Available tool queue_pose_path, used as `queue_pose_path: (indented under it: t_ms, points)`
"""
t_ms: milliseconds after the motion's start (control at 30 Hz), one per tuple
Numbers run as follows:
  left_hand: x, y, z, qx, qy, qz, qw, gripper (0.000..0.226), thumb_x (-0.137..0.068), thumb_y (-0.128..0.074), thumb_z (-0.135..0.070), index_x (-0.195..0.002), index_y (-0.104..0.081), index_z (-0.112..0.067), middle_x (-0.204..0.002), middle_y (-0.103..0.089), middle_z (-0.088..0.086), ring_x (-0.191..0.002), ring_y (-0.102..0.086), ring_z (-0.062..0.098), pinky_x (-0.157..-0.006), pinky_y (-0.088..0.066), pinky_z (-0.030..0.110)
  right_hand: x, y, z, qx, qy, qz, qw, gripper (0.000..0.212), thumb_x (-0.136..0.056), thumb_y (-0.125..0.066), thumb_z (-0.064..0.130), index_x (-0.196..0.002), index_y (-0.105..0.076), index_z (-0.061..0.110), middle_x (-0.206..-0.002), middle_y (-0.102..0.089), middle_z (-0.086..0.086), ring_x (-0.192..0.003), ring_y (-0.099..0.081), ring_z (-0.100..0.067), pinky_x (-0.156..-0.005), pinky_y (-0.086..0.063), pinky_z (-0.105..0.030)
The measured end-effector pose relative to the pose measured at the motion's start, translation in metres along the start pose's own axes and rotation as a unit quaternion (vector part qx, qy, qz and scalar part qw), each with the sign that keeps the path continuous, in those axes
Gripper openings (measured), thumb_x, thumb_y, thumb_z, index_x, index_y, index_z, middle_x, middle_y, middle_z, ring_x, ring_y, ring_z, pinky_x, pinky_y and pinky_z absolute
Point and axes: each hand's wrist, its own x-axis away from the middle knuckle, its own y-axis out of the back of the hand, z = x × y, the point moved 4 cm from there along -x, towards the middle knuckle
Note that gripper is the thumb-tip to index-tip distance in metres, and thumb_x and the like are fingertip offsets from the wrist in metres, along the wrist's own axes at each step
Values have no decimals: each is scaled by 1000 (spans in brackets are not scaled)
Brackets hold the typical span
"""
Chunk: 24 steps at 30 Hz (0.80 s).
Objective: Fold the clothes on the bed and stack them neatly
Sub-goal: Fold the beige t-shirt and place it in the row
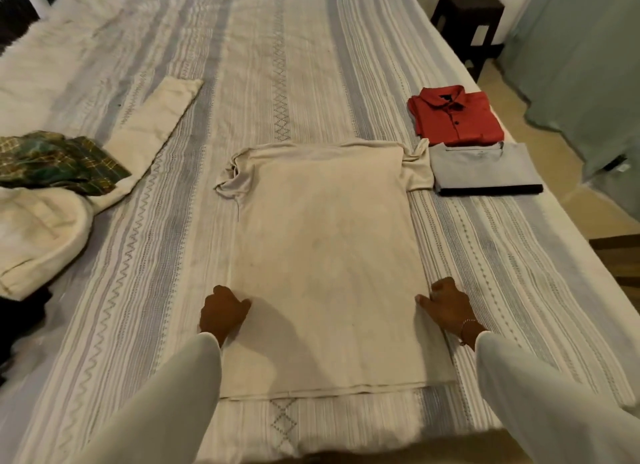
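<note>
I have the cream, short-sleeved cotton T-shirt [325, 242] lying flat in the middle of the striped grey-and-white woven bedspread [485, 256], collar end far, hem near. My left hand [221, 313] sits at its left edge with fingers curled down onto the cloth, and my right hand [446, 306] does the same at the right edge – whether either has actually pinched fabric or merely presses it, I cannot tell from here.

What could go wrong: both sleeves are bunched at the far corners, so if I fold inward now those lumps would likely get trapped and leave the packet uneven. The far right sleeve also reaches the folded pale grey T-shirt [485, 167] (it looks to be touching it), so a pull on that side could drag the grey one askew. Uneven grips would skew the fold line too – the cloth is limp and will follow whichever hand moves first.

Around it: a folded red button-up shirt [457, 117] lies just beyond the grey one, on the far right. On the left lie a crumpled green plaid garment [59, 162] and cream trousers [152, 124], still unfolded. A dark wooden bedside table [467, 24] stands off the bed, far right. Nothing blocks the shirt itself.
</note>
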Motion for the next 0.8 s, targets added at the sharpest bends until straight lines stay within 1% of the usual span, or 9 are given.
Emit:
queue_pose_path:
  t_ms: [100, 167, 200, 267, 367, 467, 600, 700, 800]
  points:
    - [34, -6, 32, 37, 14, 54, 998, 48, -83, -79, -34, -107, -52, -2, -105, -60, 15, -97, -62, 35, -79, -57, 42, 38, 0, -15, 1, -16, 15, 1000, 34, -89, -74, 40, -97, -65, 8, -90, -62, -4, -102, -62, -33, -78, -42, -31]
    - [43, -6, 46, 53, 28, 81, 995, 46, -79, -85, -31, -97, -54, -2, -97, -64, 17, -85, -63, 33, -65, -54, 36, 46, -1, -19, -10, -24, 36, 999, 38, -87, -76, 43, -73, -62, 10, -72, -59, -3, -84, -63, -31, -64, -42, -30]
    - [52, -5, 53, 68, 39, 93, 993, 46, -76, -87, -27, -94, -56, 0, -92, -65, 18, -78, -63, 32, -59, -52, 34, 54, -1, -24, -28, -35, 59, 997, 43, -84, -79, 44, -67, -59, 11, -67, -59, -5, -77, -63, -30, -61, -43, -30]
    - [67, -4, 63, 90, 63, 126, 986, 39, -73, -90, -18, -86, -60, 4, -76, -65, 17, -65, -61, 29, -52, -49, 29, 69, 1, -30, -73, -60, 108, 990, 45, -77, -86, 41, -68, -59, 6, -64, -63, -11, -67, -66, -30, -58, -53, -34]
    - [92, -3, 77, 88, 115, 181, 973, 29, -73, -90, -16, -72, -66, 0, -59, -65, 12, -51, -61, 21, -54, -51, 26, 96, 9, -33, -151, -102, 167, 969, 35, -76, -88, 17, -78, -58, -2, -62, -67, -18, -57, -72, -32, -45, -57, -35]
    - [102, -4, 89, 108, 136, 216, 961, 23, -76, -88, -16, -74, -73, 1, -67, -70, 13, -50, -62, 16, -53, -54, 26, 112, 12, -46, -184, -127, 219, 950, 36, -75, -88, 9, -83, -52, 4, -71, -70, -22, -75, -75, -39, -55, -63, -42]
    - [102, 0, 103, 154, 153, 211, 953, 26, -78, -85, -7, -88, -72, 14, -83, -73, 25, -55, -65, 20, -52, -57, 27, 116, 19, -67, -244, -139, 208, 937, 35, -76, -82, -2, -75, -49, 9, -71, -69, -19, -69, -74, -31, -55, -62, -32]
    - [97, 4, 114, 170, 158, 197, 952, 29, -78, -84, -6, -91, -71, 17, -79, -72, 26, -56, -64, 22, -52, -56, 27, 116, 30, -76, -285, -140, 179, 931, 31, -74, -82, -6, -77, -54, 7, -72, -65, -19, -71, -73, -32, -57, -62, -32]
    - [98, 1, 119, 175, 167, 195, 950, 26, -78, -85, -6, -87, -71, 14, -73, -71, 22, -52, -62, 20, -48, -54, 26, 114, 29, -81, -271, -145, 171, 936, 30, -73, -83, -6, -84, -57, 5, -76, -64, -21, -72, -74, -32, -60, -63, -34]
